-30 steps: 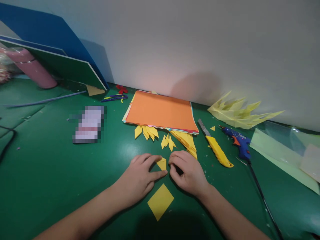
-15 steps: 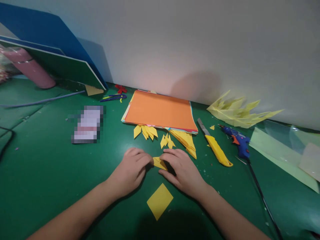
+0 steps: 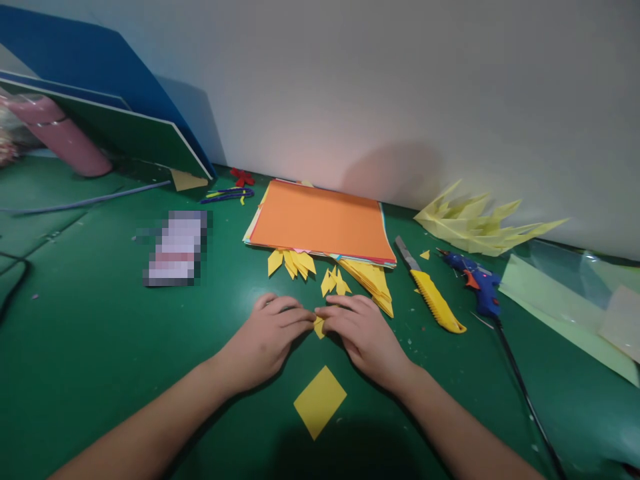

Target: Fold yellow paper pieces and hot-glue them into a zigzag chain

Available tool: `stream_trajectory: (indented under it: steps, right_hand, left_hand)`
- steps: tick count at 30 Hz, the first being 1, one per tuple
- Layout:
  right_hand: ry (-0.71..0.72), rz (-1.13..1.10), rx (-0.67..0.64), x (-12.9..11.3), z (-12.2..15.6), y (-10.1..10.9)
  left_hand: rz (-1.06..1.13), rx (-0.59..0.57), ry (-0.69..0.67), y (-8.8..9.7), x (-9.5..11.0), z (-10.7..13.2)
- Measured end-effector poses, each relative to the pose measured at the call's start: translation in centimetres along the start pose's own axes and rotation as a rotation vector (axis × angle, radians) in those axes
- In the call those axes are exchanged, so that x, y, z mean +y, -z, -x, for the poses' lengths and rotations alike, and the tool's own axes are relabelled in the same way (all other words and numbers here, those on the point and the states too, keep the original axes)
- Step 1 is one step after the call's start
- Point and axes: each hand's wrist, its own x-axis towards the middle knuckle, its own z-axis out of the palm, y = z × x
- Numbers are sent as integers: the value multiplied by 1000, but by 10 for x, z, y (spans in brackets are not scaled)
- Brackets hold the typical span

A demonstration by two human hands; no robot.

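Note:
A small folded piece of yellow paper (image 3: 319,328) lies on the green table between my two hands, mostly covered by fingers. My left hand (image 3: 273,337) presses its left side with closed fingers. From the right, my right hand (image 3: 357,333) pinches and presses the same paper, its fingertips almost meeting the left ones. Nearer to me lies a flat yellow paper square (image 3: 321,403), turned like a diamond. Beyond my hands are several folded yellow paper pieces (image 3: 293,263), a smaller cluster of yellow folded pieces (image 3: 336,282) and a fanned stack of yellow paper (image 3: 369,283).
A stack of coloured paper topped with orange (image 3: 320,220) lies against the wall. To the right are a yellow utility knife (image 3: 433,297), blade exposed, a blue glue gun (image 3: 480,287) with its cord, and a spiky pale-yellow paper piece (image 3: 485,227). A blurred-out phone-like object (image 3: 177,247) lies left.
My hands have drawn closer together, the left one shifting right. Their fingertips now cover more of the small yellow paper. The other things have stayed in place.

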Motion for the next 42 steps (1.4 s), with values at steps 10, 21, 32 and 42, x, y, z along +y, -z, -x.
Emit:
stream_trajectory:
  steps: [10,21,32,42]
  right_hand:
    - [-59,103,162,-5,1,2]
    - [-68,-27,74,-4,-1,-2]
    - [-119,-123,67,-9,-4,-2]
    - [-225,-202,84,-6,-6,-5]
  left_hand:
    - [68,-46,35,-1,2,-2]
    - [104,71,92,-6,4,-6]
    - [113,167,74,-14,4,-11]
    - [74,135,50,-13,5,-11]
